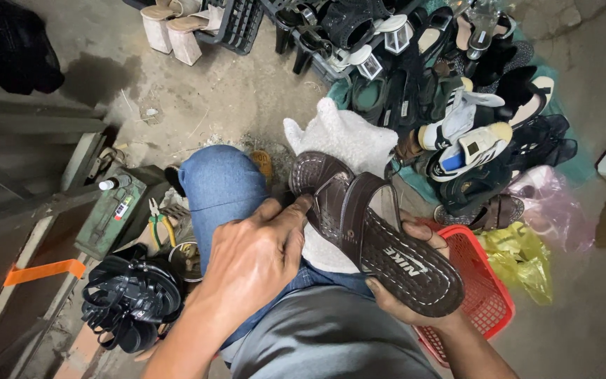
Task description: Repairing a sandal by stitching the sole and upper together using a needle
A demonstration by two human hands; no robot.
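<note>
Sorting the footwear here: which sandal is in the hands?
The brown slide sandal, held over the lap by the left hand and right hand; the others lie on the floor.

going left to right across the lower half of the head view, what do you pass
orange strip → black strappy sandals → yellow-handled pliers → left hand → brown slide sandal → red plastic basket → yellow plastic bag

Person observed seated. Both forearms bare, no sleeves in view; left hand (250, 263) and right hand (405, 295) ungloved, without rings or a watch visible. Blue denim jeans (222, 186) on the legs, fabric faded at the raised knee. Plain grey shirt (327, 340) covers the torso, no markings seen.
</note>
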